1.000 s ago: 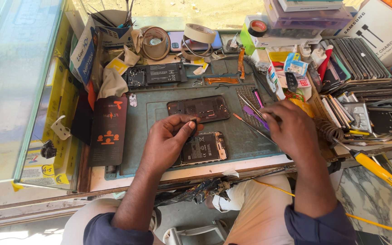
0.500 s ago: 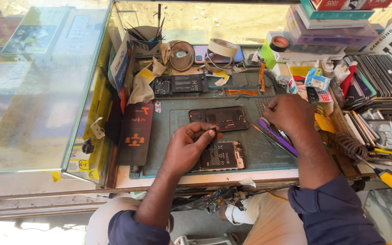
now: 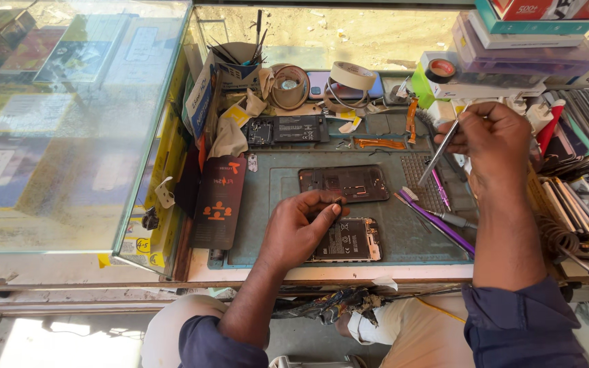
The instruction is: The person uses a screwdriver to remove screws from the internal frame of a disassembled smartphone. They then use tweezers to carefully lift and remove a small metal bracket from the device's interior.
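Note:
An opened phone body with its battery showing lies on the grey-green work mat near the front edge. My left hand rests on its left end and pinches a tiny part between thumb and fingertip. Just beyond it lies a dark phone frame. My right hand is raised over the mat's right side and grips metal tweezers, their tip pointing down and left.
Purple and grey hand tools lie at the mat's right. Another phone board, tape rolls, a tool cup and boxes crowd the back. A glass case stands to the left. Stacked parts fill the right.
My right hand has lifted off the tools at the mat's right and now holds tweezers higher up. My left hand has stayed on the opened phone. The camera has shifted right.

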